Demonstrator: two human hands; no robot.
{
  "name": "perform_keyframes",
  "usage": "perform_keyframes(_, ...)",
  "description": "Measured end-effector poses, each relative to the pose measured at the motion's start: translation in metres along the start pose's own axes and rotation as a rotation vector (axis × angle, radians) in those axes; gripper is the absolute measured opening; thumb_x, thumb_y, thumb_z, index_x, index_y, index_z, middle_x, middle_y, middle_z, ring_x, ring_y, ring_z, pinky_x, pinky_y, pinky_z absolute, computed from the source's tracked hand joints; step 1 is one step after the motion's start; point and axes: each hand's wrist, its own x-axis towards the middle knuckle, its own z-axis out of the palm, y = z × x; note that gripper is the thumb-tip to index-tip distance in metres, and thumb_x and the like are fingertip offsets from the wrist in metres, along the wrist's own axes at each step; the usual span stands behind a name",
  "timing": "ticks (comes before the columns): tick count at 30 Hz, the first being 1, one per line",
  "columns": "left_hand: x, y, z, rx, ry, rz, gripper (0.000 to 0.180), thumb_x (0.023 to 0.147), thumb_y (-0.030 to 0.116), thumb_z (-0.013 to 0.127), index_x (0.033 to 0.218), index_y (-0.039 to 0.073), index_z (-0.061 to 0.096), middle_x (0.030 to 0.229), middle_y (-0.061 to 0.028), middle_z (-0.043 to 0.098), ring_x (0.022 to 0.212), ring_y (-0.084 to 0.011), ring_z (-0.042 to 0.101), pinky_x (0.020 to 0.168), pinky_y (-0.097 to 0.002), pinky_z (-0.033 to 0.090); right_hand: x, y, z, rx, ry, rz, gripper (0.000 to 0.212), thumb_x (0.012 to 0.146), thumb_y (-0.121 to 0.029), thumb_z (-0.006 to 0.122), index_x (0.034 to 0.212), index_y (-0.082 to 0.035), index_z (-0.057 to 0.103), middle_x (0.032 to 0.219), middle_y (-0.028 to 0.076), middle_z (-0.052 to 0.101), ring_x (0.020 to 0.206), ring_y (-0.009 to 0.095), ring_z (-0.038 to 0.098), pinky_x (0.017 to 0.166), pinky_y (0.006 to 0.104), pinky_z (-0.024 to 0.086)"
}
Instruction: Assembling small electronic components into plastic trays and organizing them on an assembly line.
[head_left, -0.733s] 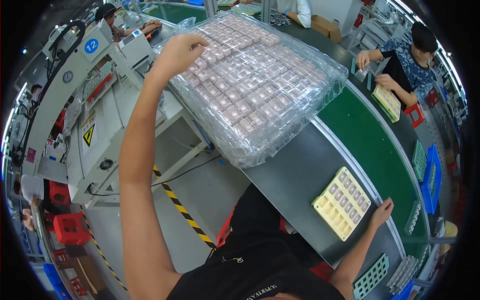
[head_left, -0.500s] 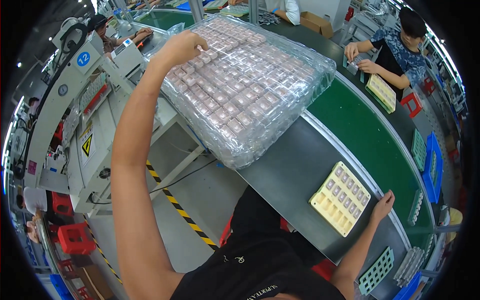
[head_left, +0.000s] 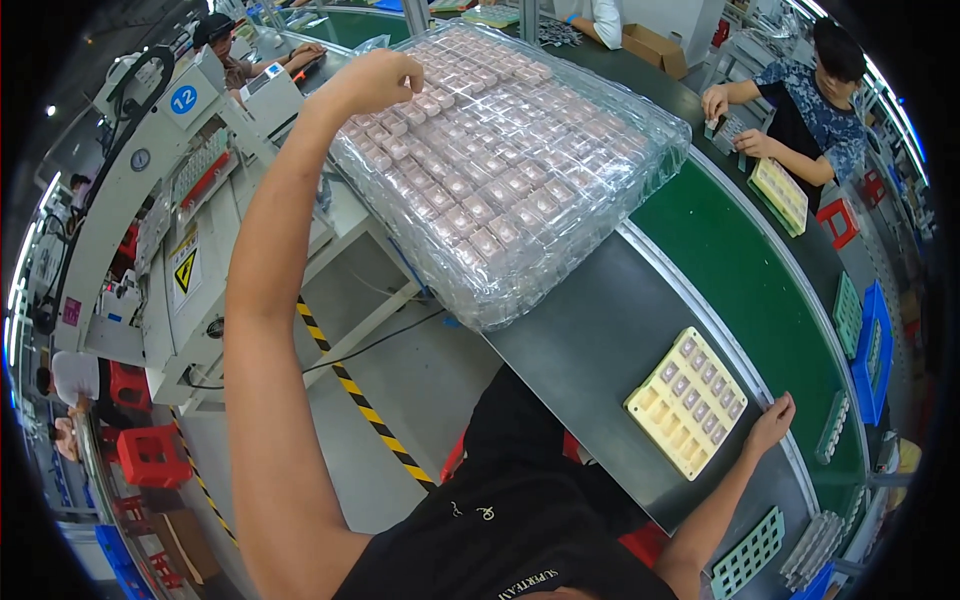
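Observation:
My left hand (head_left: 375, 85) reaches over the far left part of a large plastic-wrapped tray (head_left: 560, 285). Its fingers are bent into a pinch, and whatever they hold is too small to make out. Rows of small pinkish square pieces (head_left: 478, 208) fill the tray, some loose and tilted near my hand. My right hand (head_left: 770, 424) rests by the conveyor rail, just right of a pale yellow tray (head_left: 663, 437). Its fingers are curled, and anything inside them is hidden. Several square pieces sit in that tray's pockets, while the row of pockets nearest me is bare.
A green conveyor belt (head_left: 715, 255) curves past the dark worktop (head_left: 575, 365). Across it a co-worker (head_left: 820, 110) handles parts beside another yellow tray (head_left: 779, 195). A green perforated tray (head_left: 750, 553) lies at lower right. A white machine (head_left: 190, 280) stands at left.
The view has shifted slightly, so most things sit a little further right in the picture. My left hand stays over the wrapped tray, and my right hand remains beside the yellow tray.

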Motion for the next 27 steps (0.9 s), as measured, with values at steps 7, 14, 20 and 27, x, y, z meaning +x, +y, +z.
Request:
perform_keyframes(7, -0.065, 0.025, -0.020, -0.081, -0.217, 0.048, 0.012, 0.081, 0.008, 0.070, 0.092, 0.003, 0.072, 0.088, -0.0098, 0.068, 0.091, -0.0270, 0.064, 0.082, -0.0383, 0.051, -0.001, -0.004, -0.003, 0.010, 0.000, -0.002, 0.040, 0.109, -0.033, 0.050, 0.130, -0.002, 0.061, 0.098, 0.005, 0.062, 0.083, 0.011, 0.056, 0.074, 0.0263, 0.049)
perform_keyframes(14, -0.045, -0.009, 0.025, 0.010, -0.197, 0.217, 0.024, 0.087, 0.017, 0.062, 0.072, 0.001, 0.055, 0.076, -0.0171, 0.057, 0.078, -0.0373, 0.055, 0.073, -0.0476, 0.042, 0.007, 0.034, -0.024, -0.841, -0.071, -0.398, 0.042, 0.105, -0.025, 0.044, 0.141, -0.006, 0.057, 0.144, 0.017, 0.054, 0.135, 0.032, 0.050, 0.116, 0.0407, 0.036)
perform_keyframes(20, -0.059, -0.016, 0.004, -0.092, -0.190, 0.121, 0.009, 0.087, 0.002, 0.064, 0.082, -0.003, 0.059, 0.081, -0.0117, 0.053, 0.076, -0.0254, 0.053, 0.070, -0.0343, 0.042, -0.014, -0.051, 0.011, 0.074, 0.066, 0.046, 0.035, 0.105, -0.032, 0.056, 0.120, -0.002, 0.066, 0.095, 0.007, 0.069, 0.078, 0.013, 0.065, 0.071, 0.0288, 0.054)
perform_keyframes(27, -0.078, -0.034, -0.032, 0.002, 0.001, 0.050, 0.006, 0.097, -0.001, 0.058, 0.103, -0.003, 0.058, 0.095, -0.0098, 0.053, 0.091, -0.0201, 0.054, 0.083, -0.0276, 0.044, -0.019, -0.057, 0.009, 0.140, 0.092, 0.067, 0.034, 0.105, -0.031, 0.057, 0.119, -0.001, 0.067, 0.093, 0.007, 0.069, 0.075, 0.013, 0.065, 0.072, 0.0283, 0.054)
